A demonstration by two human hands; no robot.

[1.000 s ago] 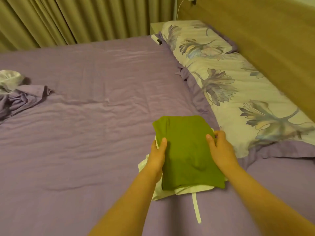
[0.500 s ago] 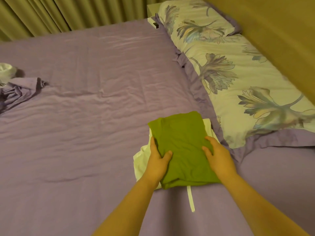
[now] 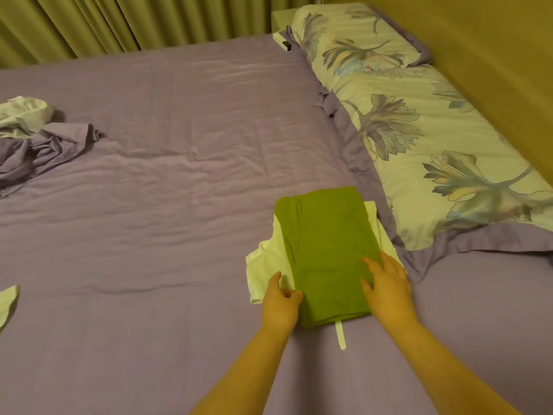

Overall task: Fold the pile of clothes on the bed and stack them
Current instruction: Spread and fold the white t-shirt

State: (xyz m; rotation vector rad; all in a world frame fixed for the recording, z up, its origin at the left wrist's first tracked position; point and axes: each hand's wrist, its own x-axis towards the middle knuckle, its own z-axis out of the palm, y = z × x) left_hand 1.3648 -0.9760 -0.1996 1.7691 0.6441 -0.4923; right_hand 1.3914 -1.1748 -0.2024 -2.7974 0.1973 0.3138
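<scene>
A: Looking at the stack first. Green garment (image 3: 326,253) lying folded on top of a pale garment (image 3: 270,265), on the bed (image 3: 149,220) just beside the flowered pillow (image 3: 419,139).

B: Sitting lower and squarer than a second ago, then? Green fold drawn back toward the near edge, more of the pale cloth showing at the left.

A: Yes. Both hands slid down from the sides to the near end. Left hand (image 3: 279,301) curling at the green fold's near left corner, thumb and fingers pinching there, though whether gripping the green edge or the pale cloth under it, hard to tell. Right hand (image 3: 389,289) lying flat on the near right corner, fingers fairly straight, pressing rather than gripping.

B: Pale strap (image 3: 340,335) sticking out from under the near edge, trailing onto the sheet.

A: Probably needing tucking in before anything else goes on top.

B: Meaning for the job?

A: Looking like squaring and settling, not folding: this piece seeming done and stacked. More waiting, though: crumpled purple and pale clothes (image 3: 39,145) well apart at the far left, and a pale scrap (image 3: 7,304) at the left edge.

B: So roughly partway, with reaching left likely coming next.
</scene>
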